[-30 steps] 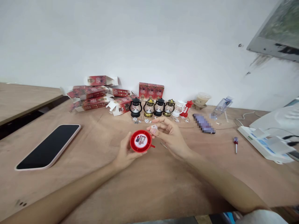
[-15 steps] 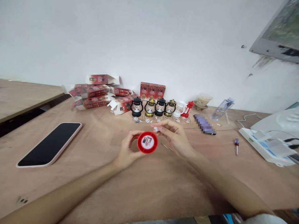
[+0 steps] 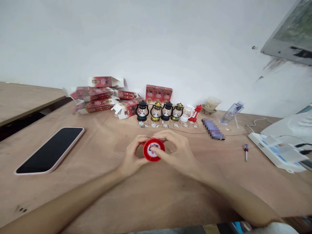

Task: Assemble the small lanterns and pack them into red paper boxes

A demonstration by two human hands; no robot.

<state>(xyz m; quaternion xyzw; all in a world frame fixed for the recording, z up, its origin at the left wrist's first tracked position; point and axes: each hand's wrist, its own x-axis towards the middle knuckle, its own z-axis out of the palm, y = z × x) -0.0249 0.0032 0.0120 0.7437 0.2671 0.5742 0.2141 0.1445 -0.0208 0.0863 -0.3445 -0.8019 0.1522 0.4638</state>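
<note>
My left hand (image 3: 134, 154) is closed around a red lantern (image 3: 146, 154), which is turned so that its round underside faces me. In the middle of that underside is a pale disc with dark parts, partly covered by my right thumb. My right hand (image 3: 176, 149) grips the lantern from the other side, thumb pressed on the disc and fingers over the far rim. A bent metal wire handle (image 3: 170, 150) lies on the table just past the lantern, partly hidden by my right hand.
Several small lanterns (image 3: 156, 112) stand in a row with small loose parts before them. Behind are red boxes (image 3: 159, 94) and a box pile (image 3: 98, 94). A phone (image 3: 50, 151) lies left. A screwdriver (image 3: 246, 151), bottle (image 3: 232, 112) and power strip (image 3: 278, 152) are right.
My right hand has moved left onto the lantern's underside, its thumb now on the disc. The small white piece it pinched is out of sight. My left hand keeps its hold.
</note>
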